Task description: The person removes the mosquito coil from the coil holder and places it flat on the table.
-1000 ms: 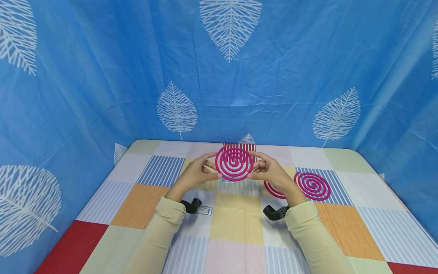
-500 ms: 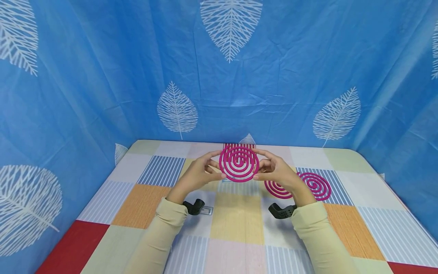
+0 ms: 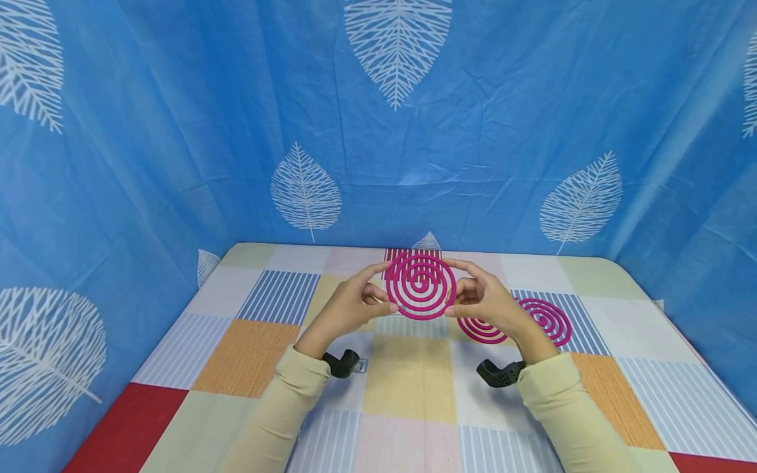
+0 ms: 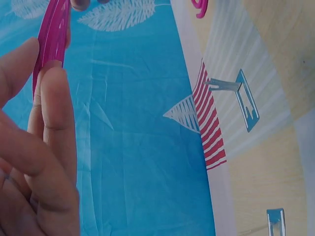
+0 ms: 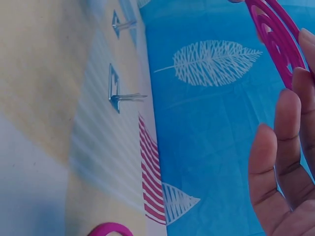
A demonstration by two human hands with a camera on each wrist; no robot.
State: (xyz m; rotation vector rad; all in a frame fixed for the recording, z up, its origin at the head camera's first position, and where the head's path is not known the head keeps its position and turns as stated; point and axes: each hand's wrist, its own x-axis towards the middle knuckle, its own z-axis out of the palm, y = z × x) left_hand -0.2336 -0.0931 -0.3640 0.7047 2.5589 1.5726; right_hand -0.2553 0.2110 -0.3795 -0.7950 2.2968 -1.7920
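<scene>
A pink spiral mosquito coil [image 3: 421, 285] is held up flat-on above the table, between both hands. My left hand [image 3: 353, 303] pinches its left rim between thumb and fingertips. On the opposite rim my right hand [image 3: 489, 303] pinches in the same way. Both wrist views show the coil [image 4: 53, 34] nearly edge-on. A second pink coil [image 3: 485, 339] lies on the table, partly hidden behind the right hand. Farther right lies a third coil [image 3: 544, 320], its left side covered by the right wrist.
A small metal coil stand [image 5: 114, 83] with a raised tongue sits on the table beyond the hands. Another metal stand [image 3: 361, 366] is by the left wrist, mostly hidden. A blue leaf-print curtain [image 3: 473, 164] encloses the back and sides of the patchwork-covered table [image 3: 408, 387].
Both hands have moved to the right together with the held coil, and slightly down in the head view. The grip looks unchanged. The coils on the table have stayed in place.
</scene>
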